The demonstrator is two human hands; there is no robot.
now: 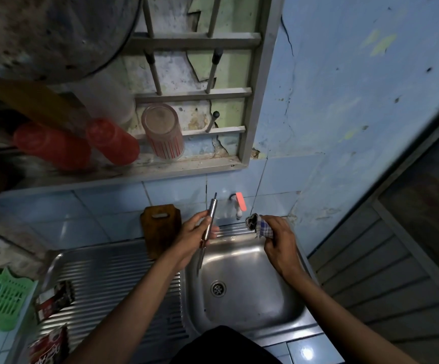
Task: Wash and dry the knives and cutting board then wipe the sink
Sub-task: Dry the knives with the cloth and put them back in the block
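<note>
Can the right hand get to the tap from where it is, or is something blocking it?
Probably yes: the right hand is just beside the tap with nothing between, but it grips the cloth, so turning the tap may be awkward.

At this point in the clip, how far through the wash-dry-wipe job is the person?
Midway, by the look of it. The cutting board already leans against the tiles beside the basin, apparently finished. In hand: the left hand holds a metal-handled knife over the sink, while the right hand grips a checked cloth, ready for drying. Wiping the sink remains.
</note>
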